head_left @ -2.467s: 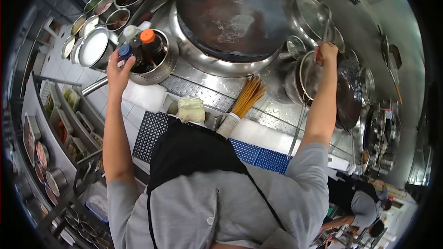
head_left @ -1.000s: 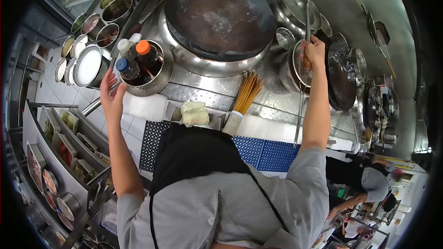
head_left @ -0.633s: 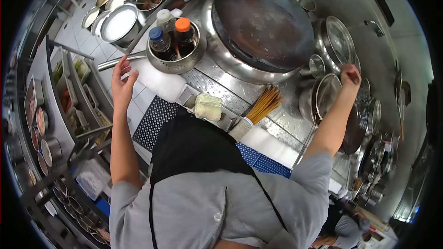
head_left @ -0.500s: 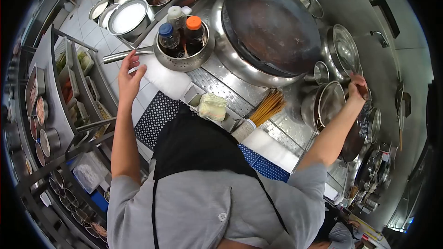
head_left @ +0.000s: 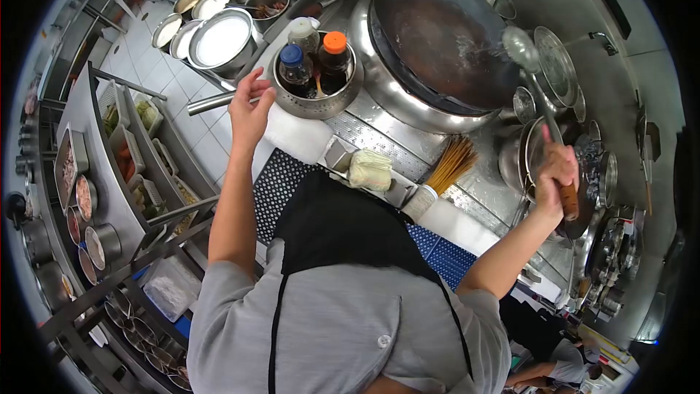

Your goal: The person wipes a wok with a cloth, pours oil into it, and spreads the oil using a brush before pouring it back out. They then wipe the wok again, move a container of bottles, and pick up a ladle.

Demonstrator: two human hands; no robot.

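My right hand (head_left: 556,179) is wrapped round the wooden grip of a metal ladle (head_left: 520,49). The ladle's bowl hangs over the right rim of a large dark wok (head_left: 430,36), where pale streaks like splashes show on the inner surface. My left hand (head_left: 251,106) has its fingers loosely bent and apart, right at the metal handle (head_left: 208,104) of a perforated pot (head_left: 319,106), overlapping it in this view. Inside that pot stand bottles of dark liquid, one with an orange cap (head_left: 335,42), one with a blue cap (head_left: 292,55), plus a pale-capped one.
A folded pale cloth (head_left: 370,170) and a bundle brush of thin sticks (head_left: 448,168) lie along the counter's front edge. Strainers and lids (head_left: 555,66) crowd the right side. At left are pots of white contents (head_left: 221,38) and vegetable bins (head_left: 120,149). Another person (head_left: 561,361) is at lower right.
My right hand has raised the ladle into view, its bowl now at the wok's right rim. Pale streaks have appeared in the wok. The whole view has shifted slightly; my left hand stays by the handle.
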